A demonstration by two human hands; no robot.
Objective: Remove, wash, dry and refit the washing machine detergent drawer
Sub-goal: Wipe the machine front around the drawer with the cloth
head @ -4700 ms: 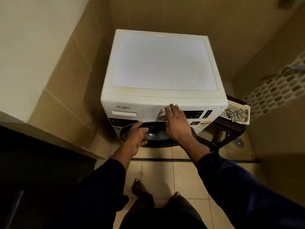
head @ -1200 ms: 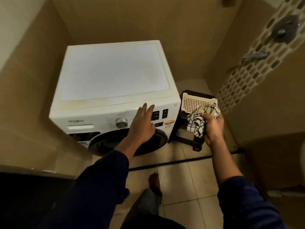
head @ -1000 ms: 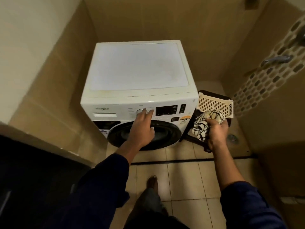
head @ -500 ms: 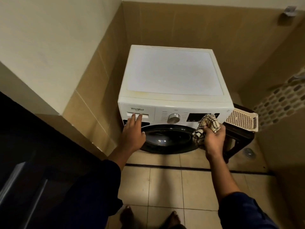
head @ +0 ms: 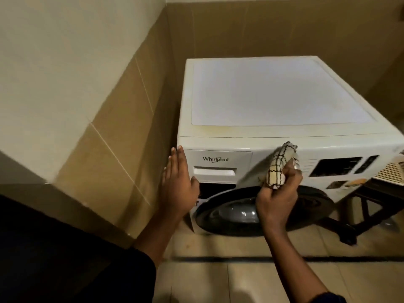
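Observation:
A white front-loading washing machine [head: 273, 95] stands in the corner. Its detergent drawer [head: 218, 166] sits closed at the upper left of the front panel, with a recessed handle under the logo. My left hand [head: 178, 184] is flat with straight fingers at the machine's front left corner, just left of the drawer. My right hand [head: 277, 197] grips a bunched white cloth with dark checks [head: 279, 167], held up against the front panel right of the drawer. The round dark door [head: 236, 213] lies below both hands.
A tiled wall [head: 113, 138] runs close along the machine's left side. A perforated cream basket [head: 389, 172] rests on a dark stool [head: 360, 215] right of the machine. A dark surface [head: 54, 248] fills the lower left. Beige floor tiles [head: 240, 281] lie in front.
My right hand took the checked cloth from the basket and brought it left to the front panel. My left hand slid left from the dial, across the drawer, to the machine's corner.

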